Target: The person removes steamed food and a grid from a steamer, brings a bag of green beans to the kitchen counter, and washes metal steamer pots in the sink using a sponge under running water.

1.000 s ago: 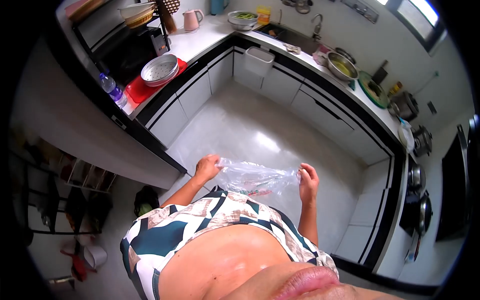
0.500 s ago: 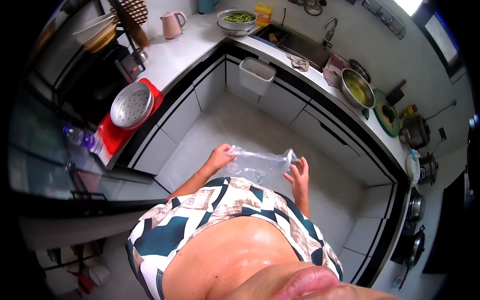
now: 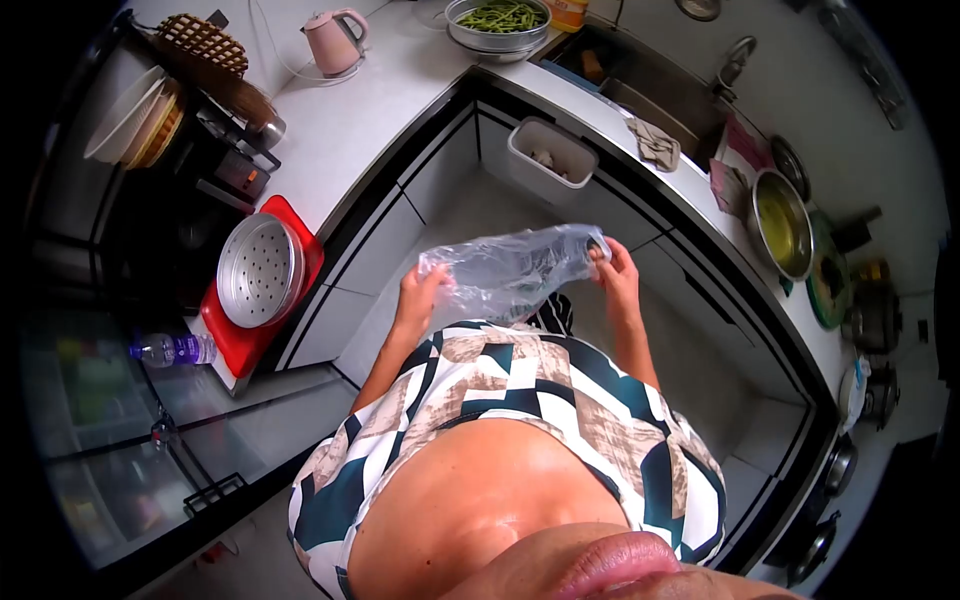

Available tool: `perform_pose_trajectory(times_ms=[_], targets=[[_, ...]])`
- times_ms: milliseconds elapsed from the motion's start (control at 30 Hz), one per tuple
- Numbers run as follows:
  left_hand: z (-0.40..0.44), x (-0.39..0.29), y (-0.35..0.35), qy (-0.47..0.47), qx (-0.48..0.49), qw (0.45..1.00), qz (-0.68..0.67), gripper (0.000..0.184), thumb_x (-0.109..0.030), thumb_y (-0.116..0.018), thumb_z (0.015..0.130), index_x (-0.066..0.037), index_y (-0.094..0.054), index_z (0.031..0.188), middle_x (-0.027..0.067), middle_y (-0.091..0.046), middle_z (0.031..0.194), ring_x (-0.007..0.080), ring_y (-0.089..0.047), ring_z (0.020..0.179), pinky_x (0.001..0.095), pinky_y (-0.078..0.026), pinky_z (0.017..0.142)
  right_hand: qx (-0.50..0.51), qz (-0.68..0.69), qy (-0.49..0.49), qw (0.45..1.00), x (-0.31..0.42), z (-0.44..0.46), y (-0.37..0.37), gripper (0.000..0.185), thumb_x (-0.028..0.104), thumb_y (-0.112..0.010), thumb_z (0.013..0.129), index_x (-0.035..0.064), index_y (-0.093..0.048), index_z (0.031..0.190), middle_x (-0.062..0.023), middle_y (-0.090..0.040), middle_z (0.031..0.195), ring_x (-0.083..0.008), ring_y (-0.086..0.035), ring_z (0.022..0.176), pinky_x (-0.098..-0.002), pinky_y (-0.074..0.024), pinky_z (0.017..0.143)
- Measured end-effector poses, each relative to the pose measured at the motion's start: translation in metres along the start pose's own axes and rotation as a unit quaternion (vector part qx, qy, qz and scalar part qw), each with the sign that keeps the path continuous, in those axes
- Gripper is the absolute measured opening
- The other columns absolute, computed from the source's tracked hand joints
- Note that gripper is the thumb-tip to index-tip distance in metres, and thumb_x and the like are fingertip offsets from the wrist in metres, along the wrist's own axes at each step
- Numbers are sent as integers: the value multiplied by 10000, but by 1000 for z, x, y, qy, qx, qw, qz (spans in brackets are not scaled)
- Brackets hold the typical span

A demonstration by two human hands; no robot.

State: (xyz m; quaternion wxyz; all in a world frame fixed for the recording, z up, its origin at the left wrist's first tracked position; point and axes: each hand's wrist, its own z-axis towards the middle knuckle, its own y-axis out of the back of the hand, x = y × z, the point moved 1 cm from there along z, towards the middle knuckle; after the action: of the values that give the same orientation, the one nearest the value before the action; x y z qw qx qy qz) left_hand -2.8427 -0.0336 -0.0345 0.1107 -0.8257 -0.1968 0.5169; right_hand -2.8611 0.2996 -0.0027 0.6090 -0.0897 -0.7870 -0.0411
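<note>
A clear plastic bag [image 3: 510, 265] is stretched between my two hands in front of my patterned top. My left hand [image 3: 422, 292] pinches its left end, fingers closed on the film. At the upper right corner, my right hand [image 3: 617, 270] grips the bag's edge between thumb and fingers. The bag looks thin and crumpled, and it hangs above the floor. A white bin [image 3: 553, 162] hangs on the cabinet front beyond it, with something small inside that I cannot make out.
To the left, a perforated metal steamer [image 3: 261, 272] sits on a red tray [image 3: 238, 345] beside a plastic bottle [image 3: 172, 350]. A pink kettle [image 3: 335, 45] and green beans [image 3: 498, 15] stand on the back counter. A metal bowl [image 3: 781, 225] of yellowish liquid is at right, near the sink [image 3: 650, 105].
Both hands have lifted the plastic bag up and forward, and it is spread wider between them. My view has shifted closer to the left counter and the bin.
</note>
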Motion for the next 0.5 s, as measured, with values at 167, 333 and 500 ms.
perform_pose_trajectory(times_ms=[167,333,500], targets=[[93,-22,-7,-64,-133,984,-101,166,-145,-616,823,-22,-594,933,42,-581,779,124,-550,660,252,-451,574,4,-255,152,955,31,184,42,492,205,-628,791,27,-470,1222,-121,-565,1108,-218,-555,977,-332,-453,802],[171,-78,-53,-102,-246,956,-121,201,-152,-615,830,-13,-593,973,50,-579,841,130,-539,741,269,-450,624,-211,-607,145,752,47,367,135,606,278,-661,724,98,-437,1257,-154,-402,1302,-364,-407,1168,-463,-391,920],[226,-101,-83,-119,-300,943,-81,207,-148,-598,847,-1,-582,992,56,-582,889,133,-541,773,283,-462,671,-150,-720,60,675,24,466,145,413,227,-618,742,142,-543,1139,-135,-503,1171,-350,-474,1068,-476,-427,823]])
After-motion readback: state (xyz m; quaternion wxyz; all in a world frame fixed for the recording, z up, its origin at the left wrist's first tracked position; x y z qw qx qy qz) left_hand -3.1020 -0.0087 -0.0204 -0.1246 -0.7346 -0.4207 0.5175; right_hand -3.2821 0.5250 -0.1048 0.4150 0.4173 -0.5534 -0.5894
